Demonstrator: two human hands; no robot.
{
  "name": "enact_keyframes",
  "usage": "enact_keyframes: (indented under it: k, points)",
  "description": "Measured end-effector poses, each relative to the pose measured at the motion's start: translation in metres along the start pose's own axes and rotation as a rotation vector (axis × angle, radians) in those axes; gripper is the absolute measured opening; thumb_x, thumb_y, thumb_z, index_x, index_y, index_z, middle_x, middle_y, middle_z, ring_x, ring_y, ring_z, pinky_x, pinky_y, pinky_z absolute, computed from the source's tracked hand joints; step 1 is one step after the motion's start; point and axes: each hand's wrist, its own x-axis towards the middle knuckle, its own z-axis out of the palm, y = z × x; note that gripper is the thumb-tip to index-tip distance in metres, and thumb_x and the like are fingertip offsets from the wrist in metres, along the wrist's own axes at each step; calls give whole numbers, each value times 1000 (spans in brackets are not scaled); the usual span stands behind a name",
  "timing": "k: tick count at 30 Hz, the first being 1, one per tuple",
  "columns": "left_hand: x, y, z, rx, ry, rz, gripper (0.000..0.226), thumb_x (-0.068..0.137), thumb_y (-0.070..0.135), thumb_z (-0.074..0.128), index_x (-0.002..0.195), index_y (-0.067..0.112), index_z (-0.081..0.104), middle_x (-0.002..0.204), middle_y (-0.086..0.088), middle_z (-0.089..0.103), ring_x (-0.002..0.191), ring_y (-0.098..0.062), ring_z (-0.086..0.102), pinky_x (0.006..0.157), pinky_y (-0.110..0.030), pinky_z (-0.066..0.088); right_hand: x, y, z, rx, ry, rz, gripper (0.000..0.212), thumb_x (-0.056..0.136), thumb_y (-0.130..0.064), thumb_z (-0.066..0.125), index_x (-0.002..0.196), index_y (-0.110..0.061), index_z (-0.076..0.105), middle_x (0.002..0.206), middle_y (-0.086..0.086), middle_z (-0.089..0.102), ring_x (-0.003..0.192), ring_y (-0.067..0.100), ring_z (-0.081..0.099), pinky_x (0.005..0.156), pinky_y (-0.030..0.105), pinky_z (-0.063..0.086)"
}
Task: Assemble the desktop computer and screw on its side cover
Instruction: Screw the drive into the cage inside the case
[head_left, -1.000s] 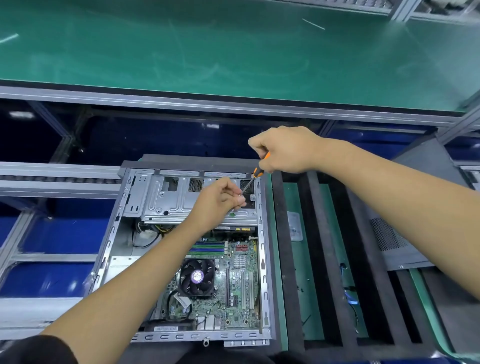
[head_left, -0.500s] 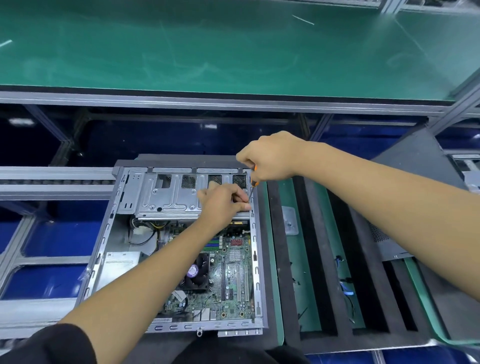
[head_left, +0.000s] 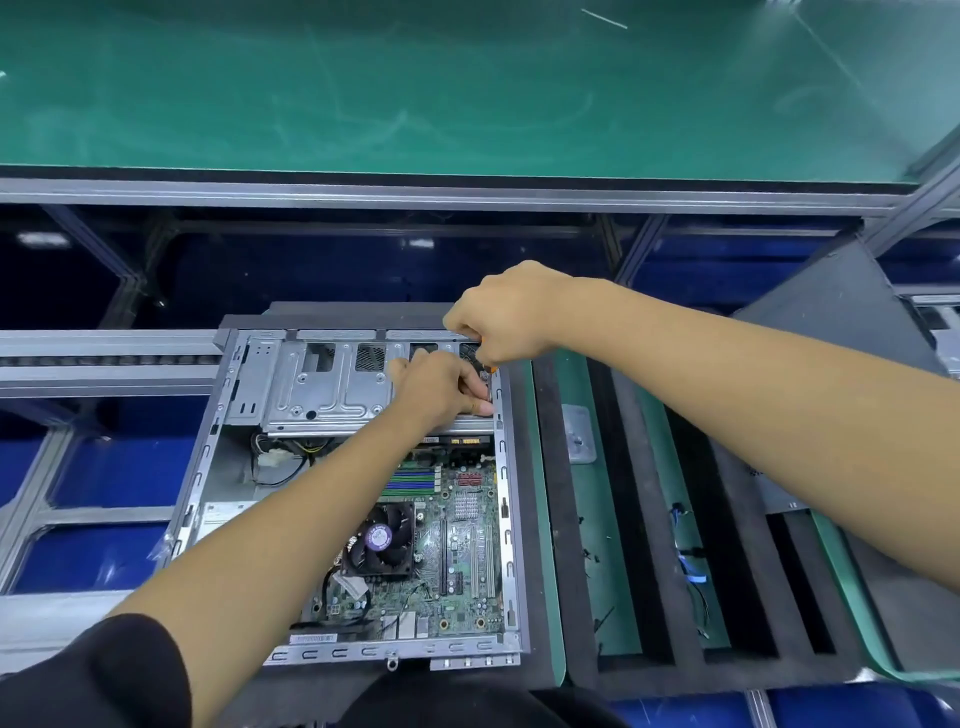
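An open desktop case (head_left: 501, 519) lies on its side, showing the motherboard (head_left: 457, 551) and its black CPU fan (head_left: 387, 540). A silver drive cage (head_left: 327, 384) fills the case's far end. My right hand (head_left: 506, 317) grips an orange-handled screwdriver (head_left: 487, 368) over the cage's far right corner; only a sliver of the handle shows. Just below it, my left hand (head_left: 441, 387) rests on the cage, its fingertips pinched at the screwdriver's tip. Whatever sits between those fingers is hidden. The dark side cover (head_left: 836, 306) leans at the right.
Black foam strips (head_left: 639, 519) on a green mat (head_left: 597, 545) lie right of the case, with a small metal plate (head_left: 577, 434) and loose blue cable ties. A green-topped bench (head_left: 467, 88) runs across the back behind an aluminium rail.
Both hands have moved closer together at the cage's far right corner, and my right hand has dropped lower, hiding nearly all of the screwdriver.
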Motion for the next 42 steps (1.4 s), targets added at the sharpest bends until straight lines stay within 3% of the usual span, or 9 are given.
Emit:
enact_keyframes:
  k: [6,14,22,24,28,35,39,42]
  points:
    - [6,3,-5,15,-107,19,29,66,50,88,59,39,62,87,19,68,111,-13,45,73,-35,13,7,-2,-4,-2,-46,-15,20,81,-19,59,71,-22,42,63,-5,50,56,17,41,53,30,29]
    - [5,-1,4,95,-43,66,34,67,44,89,55,39,58,82,18,70,106,-16,39,69,-38,11,10,-2,-2,52,-42,31,20,79,-16,59,68,-21,43,62,-4,49,55,17,39,52,29,28]
    - [-1,2,2,106,-43,112,17,77,34,84,75,32,67,87,19,69,107,-13,47,69,-37,11,12,-4,-4,46,-41,46,20,76,-14,58,67,-20,41,63,-2,47,56,19,37,52,29,28]
    - [-2,5,0,97,-63,118,12,81,28,81,83,28,69,91,16,71,110,-14,52,76,-36,17,12,-6,-4,33,-50,39,19,76,-15,57,68,-20,41,63,-2,49,56,20,39,53,29,29]
    - [-6,8,-4,112,-64,112,9,86,25,77,93,23,72,104,4,72,113,-24,56,94,-42,43,11,-5,-5,30,-61,31,17,76,-16,57,68,-20,41,63,-3,47,57,20,38,53,29,28]
    - [-3,16,-9,155,-78,95,16,82,27,81,82,25,65,98,3,71,99,-24,64,90,-39,48,8,-1,-6,28,-86,-11,20,78,-17,60,70,-21,43,61,-5,46,58,18,38,53,29,27]
    - [-4,6,-5,71,-40,103,12,80,27,83,85,27,73,92,9,72,96,-17,65,84,-32,51,3,1,-5,-3,-56,-38,23,78,-18,64,70,-21,43,62,-5,49,57,18,41,52,28,27]
    - [-1,-6,-11,-85,-101,160,15,83,13,80,94,21,75,88,6,76,90,-12,68,81,-30,52,0,-1,-2,-47,-8,-60,22,81,-26,64,70,-21,45,63,-4,52,57,19,44,52,29,29]
